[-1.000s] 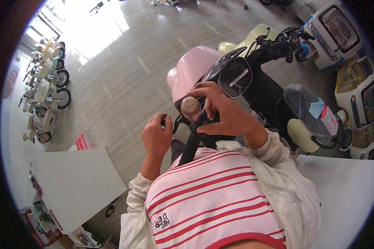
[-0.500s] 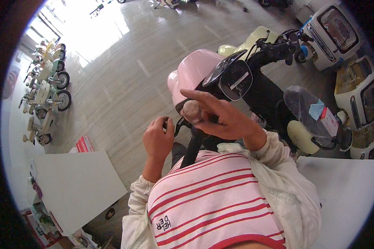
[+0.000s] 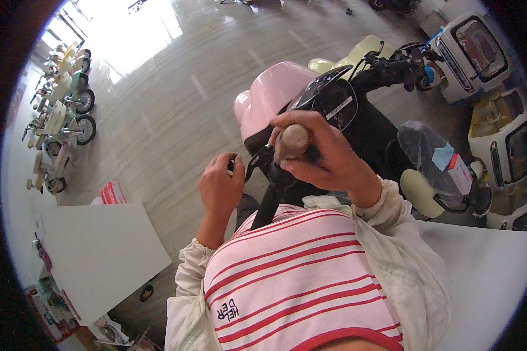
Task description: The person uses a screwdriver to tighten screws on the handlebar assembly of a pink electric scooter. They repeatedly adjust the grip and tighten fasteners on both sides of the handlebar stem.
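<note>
Round-ended handle (image 3: pixel 295 136): your right hand (image 3: pixel 336 157) curls closely around it, by the black handlebar (image 3: pixel 267 206); you seem to be working it there, so the next move likely calls for steadiness. Your left hand (image 3: pixel 219 182) hangs half-curled, contents unclear. Beyond sits pink bodywork (image 3: pixel 278 90).
</note>
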Available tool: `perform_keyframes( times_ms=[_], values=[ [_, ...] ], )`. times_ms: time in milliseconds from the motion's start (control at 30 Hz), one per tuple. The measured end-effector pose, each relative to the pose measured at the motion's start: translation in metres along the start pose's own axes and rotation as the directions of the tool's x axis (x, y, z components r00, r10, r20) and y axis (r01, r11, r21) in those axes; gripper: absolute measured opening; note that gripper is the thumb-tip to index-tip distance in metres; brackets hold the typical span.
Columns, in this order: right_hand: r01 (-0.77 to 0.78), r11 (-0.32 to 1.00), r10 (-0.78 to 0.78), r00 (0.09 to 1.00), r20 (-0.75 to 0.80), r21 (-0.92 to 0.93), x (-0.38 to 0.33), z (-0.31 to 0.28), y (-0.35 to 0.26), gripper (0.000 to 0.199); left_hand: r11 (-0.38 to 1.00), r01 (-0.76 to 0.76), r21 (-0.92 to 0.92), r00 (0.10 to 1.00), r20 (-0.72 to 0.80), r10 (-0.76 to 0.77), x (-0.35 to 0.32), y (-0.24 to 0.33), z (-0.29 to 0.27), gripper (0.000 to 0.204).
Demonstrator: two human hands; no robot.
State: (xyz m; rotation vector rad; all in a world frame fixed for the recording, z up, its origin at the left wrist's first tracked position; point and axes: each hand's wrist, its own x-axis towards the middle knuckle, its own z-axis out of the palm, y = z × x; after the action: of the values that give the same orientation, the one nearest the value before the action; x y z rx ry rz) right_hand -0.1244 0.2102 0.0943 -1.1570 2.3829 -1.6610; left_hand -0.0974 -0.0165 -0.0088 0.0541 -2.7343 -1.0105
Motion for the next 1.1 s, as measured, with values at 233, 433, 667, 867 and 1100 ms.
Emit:
perform_keyframes(
  times_ms=[233, 433, 667, 867, 1100],
  values=[
    [0.02, 0.992, -0.017, 1.0, 0.019, -0.126, 0.017, 0.004, -0.007, 0.049, 0.999, -0.01, 0.031, 1.0, -0.013, 0.011, 0.0, -0.004, 0.003, 0.022],
    [0.076, 0.985, -0.074, 0.997, 0.02, -0.156, 0.017, 0.006, -0.006, 0.042, 1.0, -0.006, 0.011, 1.0, 0.006, 0.006, 0.0, 0.001, -0.001, 0.022],
    [0.003, 0.989, -0.001, 1.0, 0.013, -0.15, 0.017, 0.007, -0.003, 0.041, 0.999, -0.019, 0.038, 1.0, -0.011, 0.02, 0.0, 0.0, 0.002, 0.022],
    [0.114, 0.98, -0.122, 0.992, -0.035, -0.164, 0.017, 0.001, -0.01, 0.045, 0.999, -0.021, 0.026, 1.0, 0.007, 0.021, -0.001, 0.0, -0.001, 0.022],
    [0.156, 0.976, -0.179, 0.972, -0.153, -0.152, 0.009, -0.01, -0.021, 0.046, 0.999, -0.045, 0.014, 0.999, -0.014, 0.045, 0.0, -0.002, 0.002, 0.022]
  ],
)
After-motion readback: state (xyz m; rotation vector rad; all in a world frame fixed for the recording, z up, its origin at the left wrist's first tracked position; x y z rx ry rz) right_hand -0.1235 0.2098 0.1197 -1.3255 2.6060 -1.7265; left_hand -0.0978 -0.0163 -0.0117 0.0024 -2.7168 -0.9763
